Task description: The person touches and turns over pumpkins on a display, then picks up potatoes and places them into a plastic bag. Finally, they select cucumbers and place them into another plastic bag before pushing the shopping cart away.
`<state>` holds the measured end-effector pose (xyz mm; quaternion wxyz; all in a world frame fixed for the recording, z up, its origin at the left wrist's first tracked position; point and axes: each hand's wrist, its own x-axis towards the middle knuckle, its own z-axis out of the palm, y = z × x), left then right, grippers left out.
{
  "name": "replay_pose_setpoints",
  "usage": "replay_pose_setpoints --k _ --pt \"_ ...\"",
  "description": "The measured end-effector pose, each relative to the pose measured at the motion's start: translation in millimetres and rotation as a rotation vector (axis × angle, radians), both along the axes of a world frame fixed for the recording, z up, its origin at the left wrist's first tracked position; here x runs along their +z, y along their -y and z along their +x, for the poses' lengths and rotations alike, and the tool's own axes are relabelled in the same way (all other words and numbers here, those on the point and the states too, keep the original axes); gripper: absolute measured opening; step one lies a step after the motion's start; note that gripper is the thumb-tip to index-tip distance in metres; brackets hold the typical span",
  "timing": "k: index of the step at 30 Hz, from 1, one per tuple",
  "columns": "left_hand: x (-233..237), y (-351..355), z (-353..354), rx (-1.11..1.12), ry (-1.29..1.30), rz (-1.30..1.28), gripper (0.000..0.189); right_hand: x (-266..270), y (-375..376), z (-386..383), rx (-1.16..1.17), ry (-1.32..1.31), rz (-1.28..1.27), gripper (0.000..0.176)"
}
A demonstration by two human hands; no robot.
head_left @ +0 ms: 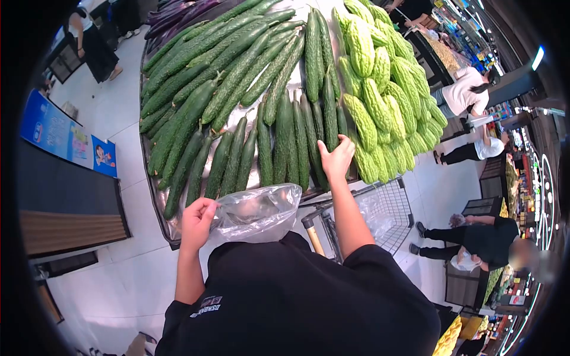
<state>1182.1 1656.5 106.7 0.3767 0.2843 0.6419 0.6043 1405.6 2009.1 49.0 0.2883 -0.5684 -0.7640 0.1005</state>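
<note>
My left hand (199, 223) is closed on the rim of a clear plastic bag (261, 209). The bag's mouth gapes towards the stand, and I see nothing inside it. Over the lower ends of some dark green cucumbers (329, 107), near the right side of their pile, lies my right hand (336, 159). Its thumb and fingers are spread apart, touching the cucumbers; the undersides of the fingers are hidden. Long bumpy cucumbers (225, 89) fan across the metal display stand (250, 178). Pale green bitter melons (380, 101) are heaped just right of my right hand.
Purple eggplants (172, 24) lie at the stand's far left. A wire shopping cart (389, 207) stands close at my right. Several people are around, including a person in black (490, 240) at the right. A blue sign (68, 133) is on the left.
</note>
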Motion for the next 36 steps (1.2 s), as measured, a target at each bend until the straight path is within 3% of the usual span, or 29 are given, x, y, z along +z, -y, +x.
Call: replay_pose_setpoints --k 2,4,9,13,21,26,28,30,31,32,34,36 --pt "4.7 -2.0 3.1 0.001 -0.002 0.003 0.016 10.0 -6.4 -16.3 -0.035 -0.008 0.228 0.068" --pt "5.4 -3.7 7.3 0.003 0.005 -0.005 0.016 22.9 -28.5 -40.3 0.037 -0.039 0.301 0.067" --pt "4.7 -2.5 14.5 0.003 -0.092 -0.019 0.016 64.7 -84.8 -109.7 0.156 -0.021 0.255 0.062" --pt "10.7 1.6 23.3 0.036 -0.119 0.008 0.014 93.4 -96.5 -145.6 0.107 0.088 0.01 0.08" --pt "11.2 9.1 27.6 0.078 -0.091 0.055 0.013 111.8 -136.0 -173.9 0.118 0.266 -0.031 0.07" --pt "0.4 4.7 21.5 0.08 -0.031 0.052 0.013 116.7 -136.9 -147.2 0.222 -0.097 0.093 0.067" --pt "-0.8 -1.4 21.5 0.083 0.027 0.129 0.014 112.3 -128.3 -136.2 0.349 -0.45 0.172 0.059" --pt "1.0 -4.5 18.1 0.065 0.058 0.113 0.014 111.1 -110.6 -111.9 0.638 -0.933 -0.069 0.039" --pt "2.2 -5.1 15.5 0.052 0.077 0.082 0.014 135.2 -67.7 -99.1 0.663 -1.015 -0.259 0.037" --pt "2.4 -6.5 13.6 0.035 0.096 0.054 0.014 144.1 -43.6 -87.0 0.683 -0.935 -0.232 0.023" --pt "-2.0 -10.5 11.9 0.043 0.127 0.053 0.015 163.1 18.1 -72.0 0.739 -1.067 -0.406 0.029" --pt "0.5 -11.8 10.7 0.028 0.234 0.081 0.015 164.6 56.4 -45.8 0.993 -1.09 -0.548 0.041"
